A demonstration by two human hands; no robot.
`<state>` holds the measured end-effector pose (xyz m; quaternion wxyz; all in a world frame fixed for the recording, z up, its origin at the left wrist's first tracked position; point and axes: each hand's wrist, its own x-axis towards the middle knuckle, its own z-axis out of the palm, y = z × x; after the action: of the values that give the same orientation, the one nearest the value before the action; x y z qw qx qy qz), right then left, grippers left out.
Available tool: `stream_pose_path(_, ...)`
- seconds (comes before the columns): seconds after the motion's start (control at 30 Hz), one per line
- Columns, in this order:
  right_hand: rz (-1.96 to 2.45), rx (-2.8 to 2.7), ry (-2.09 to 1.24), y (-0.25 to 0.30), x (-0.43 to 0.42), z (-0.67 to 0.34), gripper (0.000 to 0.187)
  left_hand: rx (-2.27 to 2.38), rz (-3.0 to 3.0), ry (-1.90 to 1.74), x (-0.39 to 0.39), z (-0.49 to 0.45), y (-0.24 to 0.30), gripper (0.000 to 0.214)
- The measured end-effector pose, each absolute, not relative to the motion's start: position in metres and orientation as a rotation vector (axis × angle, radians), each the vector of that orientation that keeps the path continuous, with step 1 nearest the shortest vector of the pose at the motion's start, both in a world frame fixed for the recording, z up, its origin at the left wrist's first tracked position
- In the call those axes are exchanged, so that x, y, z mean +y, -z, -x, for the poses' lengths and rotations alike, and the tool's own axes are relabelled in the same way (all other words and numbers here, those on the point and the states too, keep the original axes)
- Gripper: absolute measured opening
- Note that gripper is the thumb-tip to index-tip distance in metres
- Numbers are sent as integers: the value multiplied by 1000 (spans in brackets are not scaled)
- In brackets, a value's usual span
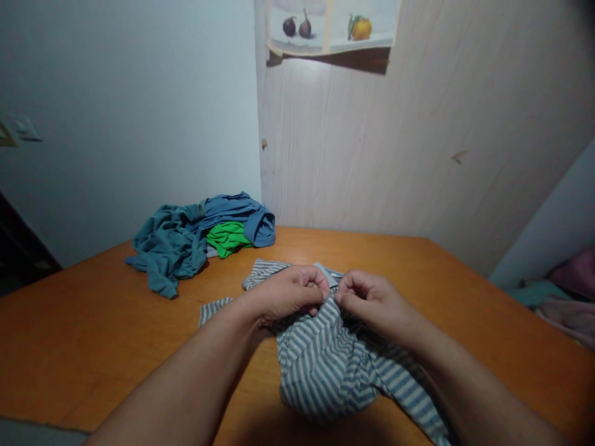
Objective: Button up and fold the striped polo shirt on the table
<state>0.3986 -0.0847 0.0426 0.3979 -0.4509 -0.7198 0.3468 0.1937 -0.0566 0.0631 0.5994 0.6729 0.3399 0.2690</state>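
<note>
A grey-blue and white striped shirt (320, 371) lies bunched on the table in front of me, one sleeve running toward the lower right. My left hand (302, 288) pinches its upper edge between thumb and fingers. Close beside it, my right hand (365, 294) pinches the same edge, the fingertips of both hands almost touching. A plain pale grey piece (325, 271) of cloth shows just behind the fingers. Whatever small part is between the fingertips is too small to make out. Striped cloth also spreads out behind my left wrist.
The orange-brown wooden table (116, 347) reaches back to the wall. A pile of clothes sits at its back left: a teal garment (171, 241), a blue one (260, 226) and a bright green one (227, 237). More cloth (567, 316) lies beyond the right edge.
</note>
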Motion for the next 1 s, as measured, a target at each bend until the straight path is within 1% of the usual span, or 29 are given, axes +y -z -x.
stream_pose_path(0.1,1126,-1830,-935,-43,-86,-397,14,774,-1554,-621,-55,-193,-60,11)
stream_pose_path(0.23,1122,-1812,-930,-41,-84,-396,17,765,-1538,-635,-53,-191,-57,14)
stream_pose_path(0.33,1121,-1833,-940,-40,-82,-397,25,760,-1536,-628,-53,-191,-56,14)
stream_pose_path(0.4,1121,-1881,-964,-40,-82,-399,27,767,-1545,-627,-54,-191,-57,14)
stream_pose_path(0.47,1124,-1907,-989,-41,-81,-403,22,781,-1561,-633,-54,-192,-59,13)
stream_pose_path(0.53,1130,-1911,-1001,-42,-81,-407,14,792,-1578,-641,-55,-192,-60,12)
stream_pose_path(0.6,1119,-1920,-967,-43,-81,-409,5,795,-1587,-646,-54,-192,-61,12)
stream_pose_path(0.63,1111,-1927,-924,-45,-81,-410,3,794,-1589,-646,-54,-192,-61,12)
stream_pose_path(0.73,1111,-1937,-756,-49,-81,-409,7,789,-1603,-644,-53,-192,-59,12)
stream_pose_path(0.83,1101,-1929,-642,-50,-81,-406,4,819,-1630,-637,-52,-192,-57,10)
stream_pose_path(1.0,1086,-1896,-691,-42,-81,-400,6,830,-1621,-614,-54,-193,-57,11)
